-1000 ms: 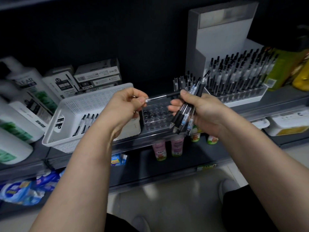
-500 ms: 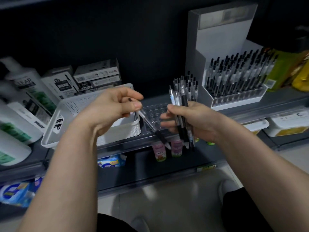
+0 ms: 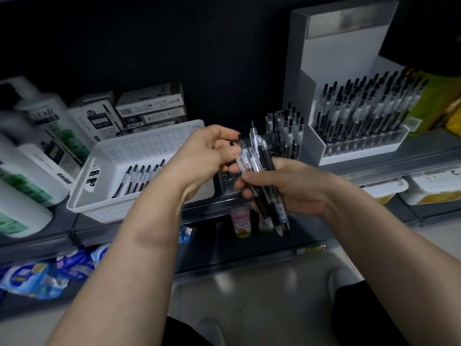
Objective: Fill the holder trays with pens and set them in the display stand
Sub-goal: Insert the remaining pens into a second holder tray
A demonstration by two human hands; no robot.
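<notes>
A: Several pens (image 3: pixel 267 158) bunched in my right hand (image 3: pixel 296 188), fingers wrapped round them, long axis near upright, tips down.
B: Left hand (image 3: pixel 207 156)?
A: Pinching one of the pens at its top end. Holder tray (image 3: pixel 225 179) sits just far of both hands.

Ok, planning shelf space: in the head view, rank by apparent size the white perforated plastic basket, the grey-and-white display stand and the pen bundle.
1. grey-and-white display stand
2. white perforated plastic basket
3. pen bundle, smallest though nearest the camera
</notes>
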